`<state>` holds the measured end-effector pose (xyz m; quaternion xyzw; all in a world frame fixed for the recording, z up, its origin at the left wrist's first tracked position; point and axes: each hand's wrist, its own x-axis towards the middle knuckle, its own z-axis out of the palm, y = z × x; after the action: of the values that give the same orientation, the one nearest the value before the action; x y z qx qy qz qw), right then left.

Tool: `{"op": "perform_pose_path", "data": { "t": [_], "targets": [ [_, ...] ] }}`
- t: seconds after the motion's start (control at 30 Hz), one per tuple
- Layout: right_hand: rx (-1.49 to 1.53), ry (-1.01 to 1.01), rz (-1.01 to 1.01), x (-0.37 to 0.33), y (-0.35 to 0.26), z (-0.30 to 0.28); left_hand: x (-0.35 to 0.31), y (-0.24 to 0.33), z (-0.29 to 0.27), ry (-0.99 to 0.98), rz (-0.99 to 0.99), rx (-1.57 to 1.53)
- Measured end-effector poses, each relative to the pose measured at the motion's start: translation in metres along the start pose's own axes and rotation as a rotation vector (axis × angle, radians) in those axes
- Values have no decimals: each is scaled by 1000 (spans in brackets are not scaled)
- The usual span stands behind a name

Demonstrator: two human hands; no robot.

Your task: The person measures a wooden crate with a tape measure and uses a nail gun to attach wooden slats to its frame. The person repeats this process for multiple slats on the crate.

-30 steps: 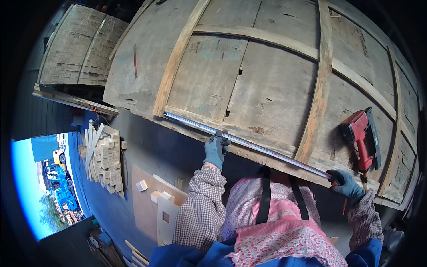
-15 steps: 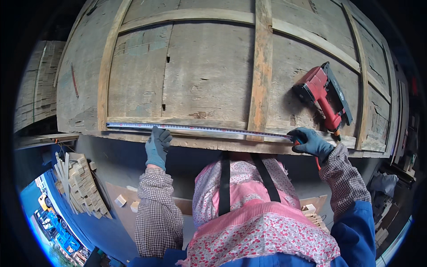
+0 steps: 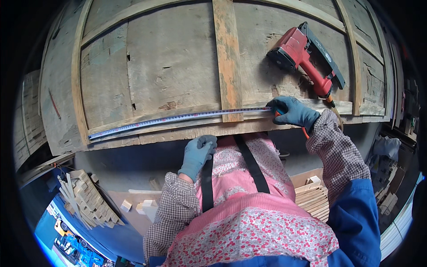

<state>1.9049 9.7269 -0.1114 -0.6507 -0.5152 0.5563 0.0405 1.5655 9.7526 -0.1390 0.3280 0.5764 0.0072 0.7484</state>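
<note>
My right hand (image 3: 296,112), in a blue-grey glove, is closed around a tape measure (image 3: 279,113); only an orange-red bit of its case shows between the fingers. The white blade (image 3: 178,117) runs left from it along the near strip of a wooden panel (image 3: 173,58). Its tip rests by the foot of the left upright batten (image 3: 76,84). My left hand (image 3: 199,153), gloved too, hangs just off the panel's near edge before my pink apron, its fingers curled with nothing seen in them. A red nail gun (image 3: 307,60) lies on the panel beyond my right hand.
An orange-marked batten (image 3: 227,58) crosses the panel's middle. A hose (image 3: 336,116) leads off the nail gun toward me. Below on the left is a stack of wood strips (image 3: 91,198); more slats (image 3: 311,198) lie under the panel at the right.
My left hand has let go of the blade and come back off the panel, toward me and to the right. My right hand still grips the tape measure. The view has shifted, too.
</note>
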Motion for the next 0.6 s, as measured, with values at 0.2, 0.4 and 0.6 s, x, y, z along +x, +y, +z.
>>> {"op": "perform_pose_path", "data": {
  "t": [0.2, 0.4, 0.6],
  "targets": [
    [38, 21, -39, 0, 7, 1, 20, 15, 24, -3, -9, -3],
    [9, 22, -48, 0, 6, 1, 28, 10, 32, -14, 51, 101],
    [13, 67, -102, 3, 15, 6, 26, 21, 42, 125, 86, 18]
  ]
}}
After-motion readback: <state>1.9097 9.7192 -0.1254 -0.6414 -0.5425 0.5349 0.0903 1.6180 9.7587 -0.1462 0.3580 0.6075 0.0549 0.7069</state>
